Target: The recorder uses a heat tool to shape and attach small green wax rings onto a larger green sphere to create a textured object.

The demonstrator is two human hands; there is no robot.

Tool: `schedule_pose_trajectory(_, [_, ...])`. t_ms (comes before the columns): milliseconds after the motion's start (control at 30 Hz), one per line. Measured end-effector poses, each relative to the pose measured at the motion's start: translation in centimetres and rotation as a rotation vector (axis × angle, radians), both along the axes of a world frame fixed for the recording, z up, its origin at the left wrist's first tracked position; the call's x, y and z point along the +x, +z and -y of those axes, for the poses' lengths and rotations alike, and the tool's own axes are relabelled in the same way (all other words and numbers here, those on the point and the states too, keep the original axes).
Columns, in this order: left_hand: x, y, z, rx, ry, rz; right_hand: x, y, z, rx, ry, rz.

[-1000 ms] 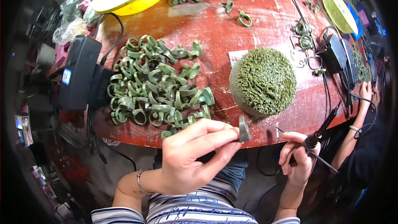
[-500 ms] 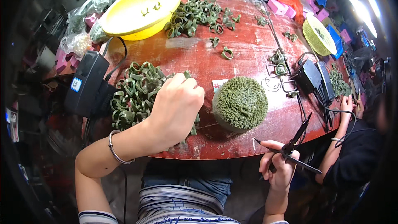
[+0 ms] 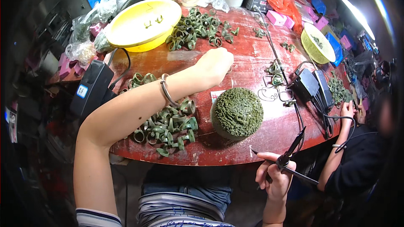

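Note:
My left hand reaches across the red table, back up and fingers curled down. A sliver of green ring shows at its fingertips; whether they grip it is hidden. Below that forearm lies a heap of green wax-like rings. To the right stands a round block with a crumbly green top. My right hand, closed, holds two slim black tools at the table's front edge: a pointed stick and a thicker pen-like one crossing it. Their exact kind I cannot make out.
Another pile of green rings lies beside a yellow basin. Black power boxes with cables sit at right, another black box at left. A yellow basket stands far right. A co-worker's hand works at the right edge.
My left hand has moved from above the near ring heap, away and to the right, over where a loose ring lay. My right hand keeps hold of its tools. The view has shifted slightly.

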State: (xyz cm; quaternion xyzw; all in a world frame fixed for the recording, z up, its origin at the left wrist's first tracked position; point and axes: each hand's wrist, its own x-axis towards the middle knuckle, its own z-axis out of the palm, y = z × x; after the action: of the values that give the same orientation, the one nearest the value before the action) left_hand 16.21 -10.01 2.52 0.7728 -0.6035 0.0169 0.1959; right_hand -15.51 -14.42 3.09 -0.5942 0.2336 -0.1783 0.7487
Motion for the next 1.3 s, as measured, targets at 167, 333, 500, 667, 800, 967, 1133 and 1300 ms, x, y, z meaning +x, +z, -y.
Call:
schedule_pose_trajectory(167, [-4.9, 3.7, -2.9, -0.189, -0.006, -0.522, -0.3, -0.8, -0.2, 0.009, -0.102, 0.048])
schedule_pose_trajectory(333, [-11.4, 6.4, -9.4, -0.326, -0.075, -1.547, 0.4, -0.7, -1.0, -0.035, -0.117, 0.137])
schedule_pose_trajectory(500, [-13.4, 6.3, -11.2, -0.312, 0.034, -1.914, 1.7, 0.8, -2.5, 0.016, -0.097, 0.086])
schedule_pose_trajectory(667, [-14.0, 5.4, -11.2, -0.304, 0.027, -2.027, 1.8, 2.1, -3.7, 0.043, -0.221, 0.066])
schedule_pose_trajectory(800, [-14.6, 4.1, -11.3, -0.392, -0.025, -2.001, 2.1, 2.6, -4.2, -0.045, -0.278, 0.031])
schedule_pose_trajectory(967, [-14.9, 2.6, -11.5, -0.533, -0.180, -1.787, 2.6, 3.4, -5.5, -0.090, -0.331, 0.010])
schedule_pose_trajectory(1133, [-15.1, 1.9, -11.7, -0.602, -0.232, -1.555, 2.1, 5.6, -6.5, 0.042, -0.214, -0.110])
schedule_pose_trajectory(1300, [-15.0, 1.8, -11.9, -0.601, -0.238, -1.413, 3.5, 3.4, -7.8, -0.051, -0.239, 0.121])
